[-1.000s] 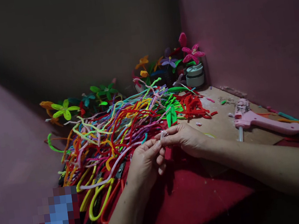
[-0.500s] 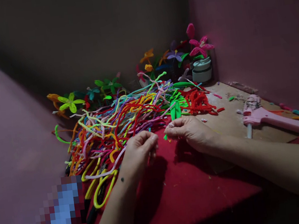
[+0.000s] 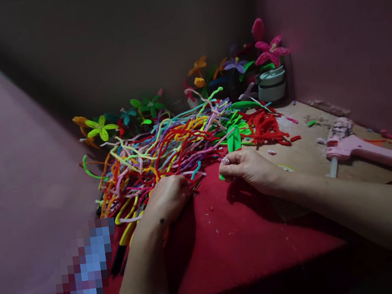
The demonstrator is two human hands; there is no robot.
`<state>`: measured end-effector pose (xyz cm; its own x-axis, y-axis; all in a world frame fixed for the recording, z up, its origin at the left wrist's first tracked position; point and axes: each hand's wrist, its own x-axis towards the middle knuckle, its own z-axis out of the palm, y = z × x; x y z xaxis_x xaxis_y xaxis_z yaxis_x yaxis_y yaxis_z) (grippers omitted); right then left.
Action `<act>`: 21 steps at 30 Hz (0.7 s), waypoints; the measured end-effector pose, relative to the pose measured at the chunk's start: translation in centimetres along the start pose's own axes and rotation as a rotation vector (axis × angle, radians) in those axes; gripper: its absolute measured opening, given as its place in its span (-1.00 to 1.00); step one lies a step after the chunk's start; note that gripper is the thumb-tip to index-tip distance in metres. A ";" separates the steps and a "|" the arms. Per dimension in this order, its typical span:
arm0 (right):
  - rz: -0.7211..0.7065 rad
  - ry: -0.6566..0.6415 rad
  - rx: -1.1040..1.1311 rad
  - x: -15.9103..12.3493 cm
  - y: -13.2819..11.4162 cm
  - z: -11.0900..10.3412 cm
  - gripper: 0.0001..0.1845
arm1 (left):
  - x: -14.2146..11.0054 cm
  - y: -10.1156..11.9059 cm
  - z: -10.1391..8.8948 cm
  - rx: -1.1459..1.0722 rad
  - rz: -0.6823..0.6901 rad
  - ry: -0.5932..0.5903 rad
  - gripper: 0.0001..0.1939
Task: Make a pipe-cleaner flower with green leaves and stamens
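Note:
My left hand (image 3: 169, 195) rests with curled fingers at the front edge of a heap of coloured pipe cleaners (image 3: 177, 140). What its fingers hold, if anything, is hidden; thin dark tips stick out just past them. My right hand (image 3: 250, 169), with a ring on one finger, is closed in a pinch over the red cloth (image 3: 228, 238). A small green bit (image 3: 221, 177) shows below its fingertips, but whether it is held I cannot tell. Bright green folded strips (image 3: 233, 137) lie just behind that hand. Yellow-handled tools (image 3: 126, 234) are partly covered by my left forearm.
Pipe-cleaner flowers (image 3: 272, 52) stand along the back, near a pale round container (image 3: 272, 85). Red pipe-cleaner pieces (image 3: 268, 128) lie by a brown board (image 3: 312, 161). A pink glue gun (image 3: 360, 143) is at the right. A blurred blue patch (image 3: 86, 275) is at the left.
My left hand has moved left and down to the heap, away from my right hand, and its fingers have curled in. My right hand keeps its pinch. The view has shifted slightly.

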<state>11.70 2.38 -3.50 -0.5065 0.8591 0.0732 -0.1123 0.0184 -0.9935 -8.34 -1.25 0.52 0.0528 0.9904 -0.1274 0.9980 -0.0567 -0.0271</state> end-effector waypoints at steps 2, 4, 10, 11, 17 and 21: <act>0.004 -0.009 -0.050 0.0 -0.1 0.1 -0.83 | 0.0 0.0 0.2 0.106 -0.062 -0.036 -0.75; 0.009 -0.017 -0.066 -0.1 -0.2 0.1 -0.83 | 0.1 0.1 0.3 0.143 -0.085 -0.074 -0.74; -0.006 -0.033 -0.062 0.1 0.3 0.0 -0.84 | 0.2 0.5 0.5 0.091 -0.048 -0.081 -0.69; -0.010 -0.036 -0.069 0.1 0.4 0.0 -0.84 | 0.3 0.6 0.6 0.085 -0.045 -0.075 -0.70; -0.012 -0.047 -0.089 0.2 0.8 -0.1 -0.84 | 0.5 0.5 1.3 0.089 -0.020 0.028 -0.76; -0.001 -0.037 -0.076 0.1 0.8 0.0 -0.85 | 0.3 0.2 1.3 -0.038 -0.004 0.115 -0.79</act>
<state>11.59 2.52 -4.26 -0.5374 0.8398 0.0764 -0.0485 0.0596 -0.9970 -8.16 -1.12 -0.76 0.0503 0.9987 -0.0126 0.9987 -0.0502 0.0106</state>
